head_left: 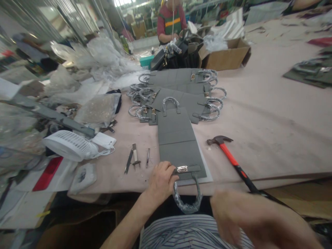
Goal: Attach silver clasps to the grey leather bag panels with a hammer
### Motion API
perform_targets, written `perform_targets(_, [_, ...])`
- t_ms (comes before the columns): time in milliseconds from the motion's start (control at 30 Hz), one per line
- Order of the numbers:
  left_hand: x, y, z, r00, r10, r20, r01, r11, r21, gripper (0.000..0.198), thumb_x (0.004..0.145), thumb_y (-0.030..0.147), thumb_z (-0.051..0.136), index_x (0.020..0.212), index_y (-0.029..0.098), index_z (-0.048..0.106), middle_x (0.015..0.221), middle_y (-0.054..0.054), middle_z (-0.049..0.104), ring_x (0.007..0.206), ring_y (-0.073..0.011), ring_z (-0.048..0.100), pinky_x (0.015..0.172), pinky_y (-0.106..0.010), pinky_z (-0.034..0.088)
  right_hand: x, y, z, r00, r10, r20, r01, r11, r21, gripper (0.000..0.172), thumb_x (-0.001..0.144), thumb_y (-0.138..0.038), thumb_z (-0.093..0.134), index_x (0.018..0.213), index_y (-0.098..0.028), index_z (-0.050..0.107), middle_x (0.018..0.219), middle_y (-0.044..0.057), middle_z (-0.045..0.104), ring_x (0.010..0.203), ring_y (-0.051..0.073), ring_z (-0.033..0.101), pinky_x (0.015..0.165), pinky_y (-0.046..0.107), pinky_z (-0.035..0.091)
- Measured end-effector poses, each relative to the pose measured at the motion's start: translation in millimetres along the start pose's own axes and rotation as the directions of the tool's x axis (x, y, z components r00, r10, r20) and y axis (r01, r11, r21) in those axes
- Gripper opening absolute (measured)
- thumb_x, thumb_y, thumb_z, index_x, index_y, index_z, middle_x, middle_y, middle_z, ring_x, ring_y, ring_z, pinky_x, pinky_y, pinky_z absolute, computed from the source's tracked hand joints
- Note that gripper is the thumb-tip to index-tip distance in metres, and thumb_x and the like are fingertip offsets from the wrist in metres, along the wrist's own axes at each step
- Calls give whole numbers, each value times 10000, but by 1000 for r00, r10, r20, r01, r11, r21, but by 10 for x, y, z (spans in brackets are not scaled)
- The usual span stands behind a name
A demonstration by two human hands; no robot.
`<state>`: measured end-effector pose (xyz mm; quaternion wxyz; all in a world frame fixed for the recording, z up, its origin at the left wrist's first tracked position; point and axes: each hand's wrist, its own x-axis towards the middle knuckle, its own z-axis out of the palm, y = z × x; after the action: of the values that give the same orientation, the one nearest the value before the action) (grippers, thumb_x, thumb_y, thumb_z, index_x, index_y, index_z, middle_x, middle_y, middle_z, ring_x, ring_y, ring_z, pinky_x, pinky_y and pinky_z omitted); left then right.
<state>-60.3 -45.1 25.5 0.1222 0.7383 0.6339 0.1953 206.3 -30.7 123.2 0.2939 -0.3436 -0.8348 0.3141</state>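
Observation:
A flat grey handbag panel (176, 138) lies lengthwise at the table's front edge, on a white sheet (206, 169). Its near end carries a metal clasp (182, 169) and a plastic-wrapped handle (188, 205) that hangs over the edge. My left hand (162, 180) grips the panel's near left corner, fingers curled beside the clasp. Low on the right, my right hand (238, 214) is smeared by motion, off the panel; its fingers cannot be made out. To the panel's right rests a claw hammer (230, 157) with a red and black handle.
More grey bag panels (178, 77) with wrapped handles overlap behind. Small tools (135, 155) lie left, near a white fan (70, 145). A cardboard box (225, 57) and black bags (181, 55) stand at the back, where a person (171, 24) works. Plastic wrapping (98, 52) is heaped left.

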Motion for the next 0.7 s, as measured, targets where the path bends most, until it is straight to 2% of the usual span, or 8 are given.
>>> perform_targets(33, [0,29,18,999,5,33,-7,998,60,116,873,163,688,974,206,649,1008,-82,658,932,-261,603,819,-392,506,97,111,72,1000,2,-2,-2,1000,-12,235,981,-309,555,1200,-320,639,1128,55,673,1029,203,657,859,341,572])
perform_targets(100, [24,52,46,997,3,81,-15,988,152,101,874,136,686,935,199,635,961,-77,642,903,-261,579,777,-386,488,256,376,266,1000,11,-22,-14,992,-127,223,958,-227,508,1119,-244,661,1112,92,662,992,218,660,836,359,574])
perform_targets(267, [136,46,38,977,39,210,-97,957,275,91,917,106,601,872,186,600,914,-69,610,884,-261,548,756,-376,462,382,927,689,984,46,172,22,928,-372,252,877,-115,573,1110,-179,645,1094,114,631,963,243,606,823,391,538])
perform_targets(367, [173,112,-23,955,76,288,-183,913,365,130,894,51,543,902,170,593,935,-89,598,894,-271,542,757,-380,463,431,1021,712,958,24,285,107,895,-433,242,895,-65,525,1084,-167,636,1017,97,614,911,216,574,793,345,493])
perform_targets(467, [186,237,-90,937,118,330,-268,848,458,145,858,38,528,934,146,590,930,-113,582,879,-274,545,737,-377,466,509,1012,638,911,-61,408,269,837,-477,292,863,12,478,1060,-151,619,980,93,595,847,202,543,750,326,445])
perform_targets(567, [198,297,-117,924,154,351,-328,792,515,143,857,45,511,941,131,589,899,-120,578,838,-266,554,702,-361,472,552,989,587,857,-152,492,415,770,-485,253,866,14,468,1014,-140,603,959,99,584,801,210,515,696,330,403])
perform_targets(633, [200,229,-118,912,184,367,-360,789,498,148,846,37,507,925,131,590,888,-120,590,820,-263,563,688,-356,484,549,997,577,839,-193,509,461,749,-476,242,886,-4,462,1038,-135,597,952,99,577,793,214,502,678,332,386])
perform_targets(700, [177,65,-120,899,243,363,-388,828,405,161,835,22,501,902,137,591,890,-118,614,825,-258,580,704,-363,511,534,1038,573,842,-210,497,457,767,-450,258,901,-17,459,1083,-142,594,955,91,571,789,209,490,679,329,381])
